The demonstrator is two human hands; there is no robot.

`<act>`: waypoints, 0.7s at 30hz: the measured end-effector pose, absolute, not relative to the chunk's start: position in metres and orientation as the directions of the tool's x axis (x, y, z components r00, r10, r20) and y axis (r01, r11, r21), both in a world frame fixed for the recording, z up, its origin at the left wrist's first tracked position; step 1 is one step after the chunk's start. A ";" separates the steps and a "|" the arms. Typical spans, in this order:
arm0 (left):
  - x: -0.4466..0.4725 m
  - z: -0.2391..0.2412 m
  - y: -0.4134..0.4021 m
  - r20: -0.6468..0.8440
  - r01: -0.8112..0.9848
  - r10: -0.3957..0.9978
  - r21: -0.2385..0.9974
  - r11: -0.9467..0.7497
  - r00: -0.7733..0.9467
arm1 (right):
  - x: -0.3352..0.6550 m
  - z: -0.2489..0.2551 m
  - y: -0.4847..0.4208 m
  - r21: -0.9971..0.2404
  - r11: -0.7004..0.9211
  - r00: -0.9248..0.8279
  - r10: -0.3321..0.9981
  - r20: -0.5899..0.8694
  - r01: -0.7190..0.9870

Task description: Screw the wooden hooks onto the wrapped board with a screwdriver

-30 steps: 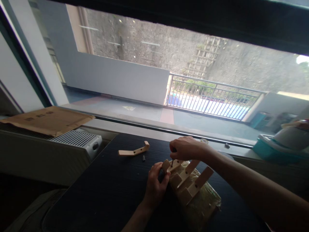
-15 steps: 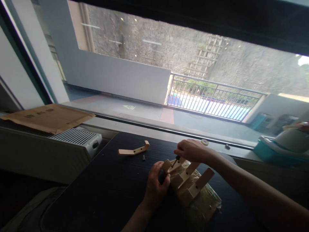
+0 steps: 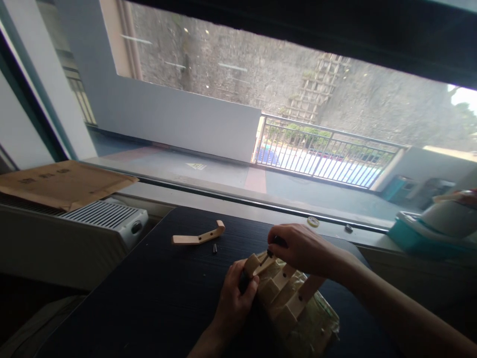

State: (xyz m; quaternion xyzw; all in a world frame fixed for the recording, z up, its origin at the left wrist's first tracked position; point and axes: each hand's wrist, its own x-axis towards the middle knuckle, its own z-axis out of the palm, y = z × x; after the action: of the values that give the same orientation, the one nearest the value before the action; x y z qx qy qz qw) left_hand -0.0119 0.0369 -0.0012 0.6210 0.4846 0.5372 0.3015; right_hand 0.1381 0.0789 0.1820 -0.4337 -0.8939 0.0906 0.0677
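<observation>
A pale wooden assembly (image 3: pixel 285 298) with several slanted pegs lies on a dark table (image 3: pixel 164 298), partly on crinkled plastic wrap (image 3: pixel 316 323). My left hand (image 3: pixel 234 303) grips its left end, fingers wrapped round the wood. My right hand (image 3: pixel 303 248) is closed in a pinch on a small dark tool or screw (image 3: pixel 269 254) that touches the leftmost peg. A loose curved wooden hook (image 3: pixel 197 235) lies further left, with a small dark screw (image 3: pixel 215 247) beside it.
A white radiator (image 3: pixel 100 219) with a brown cardboard sheet (image 3: pixel 59 184) on top stands at the left. On the window sill sit a small round item (image 3: pixel 313 221), a dark bit (image 3: pixel 348 228) and a teal container (image 3: pixel 421 233). Outside lies a balcony with a railing.
My right hand has shifted a little right and lower, turning at the peg. The view dipped slightly. My left hand has kept its grip.
</observation>
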 end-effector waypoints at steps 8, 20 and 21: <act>-0.010 -0.003 0.037 0.342 0.291 0.939 0.903 -0.318 -0.038 | 0.140 0.173 0.089 -0.239 0.643 -0.656 0.754 0.030 0.728; -0.010 0.000 0.038 0.344 0.285 0.938 0.905 -0.316 -0.050 | 0.140 0.185 0.087 -0.229 0.710 -0.741 0.665 -0.092 0.666; -0.010 0.001 0.038 0.344 0.285 0.937 0.905 -0.316 -0.053 | 0.138 0.187 0.087 -0.230 0.727 -0.760 0.639 -0.119 0.647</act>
State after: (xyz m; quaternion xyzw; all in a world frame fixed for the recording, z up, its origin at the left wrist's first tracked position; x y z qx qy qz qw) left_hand -0.0097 0.0385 0.0007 0.6150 0.4971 0.5288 0.3083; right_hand 0.1382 0.0871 0.1868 -0.3463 -0.9290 0.1295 -0.0155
